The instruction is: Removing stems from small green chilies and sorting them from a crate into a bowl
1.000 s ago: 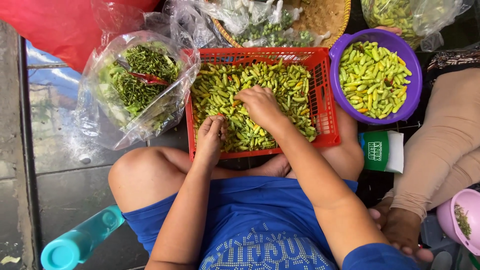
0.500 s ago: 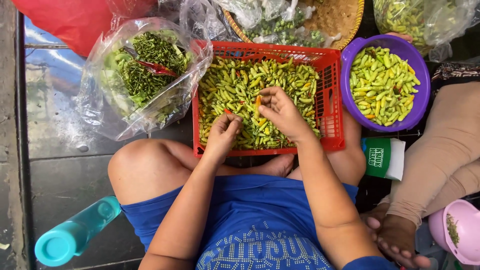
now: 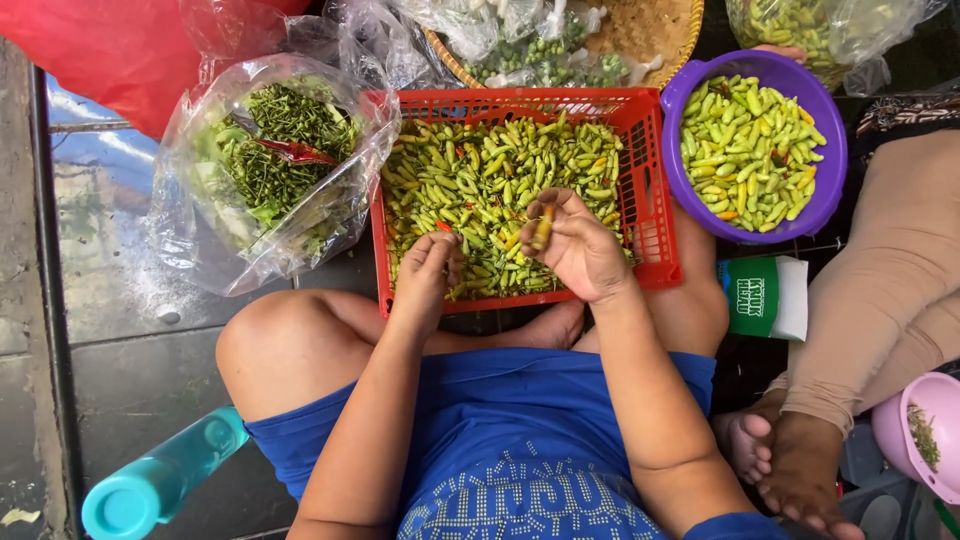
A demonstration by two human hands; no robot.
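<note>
Chillies [image 3: 480,190], mostly green with some yellow and orange among them, fill the red plastic basket [image 3: 652,170] at the centre of the head view, and both of our hands work over them. We see our right hand [image 3: 580,250] raised just above the heap at the lower right of the basket, its fingers [image 3: 545,205] pinched narrowly around a single yellowish chilli [image 3: 542,230] that stands nearly upright. Our left hand [image 3: 425,275] rests on the heap at the lower middle of the basket, fingers curled down into the chillies; we cannot tell whether they grip one.

To the right of the basket, just beside its wall, sits a purple bowl [image 3: 680,190] holding more green and yellow chillies. At the upper left lies a clear plastic bag [image 3: 190,230] with green stems and one red chilli inside. A woven tray [image 3: 660,30] with small bagged greens shows at the top edge. A teal bottle [image 3: 160,475] lies on the floor at the lower left. Another person's beige-trousered leg [image 3: 880,300] and bare feet occupy the right edge, near a pink bowl [image 3: 915,430].
</note>
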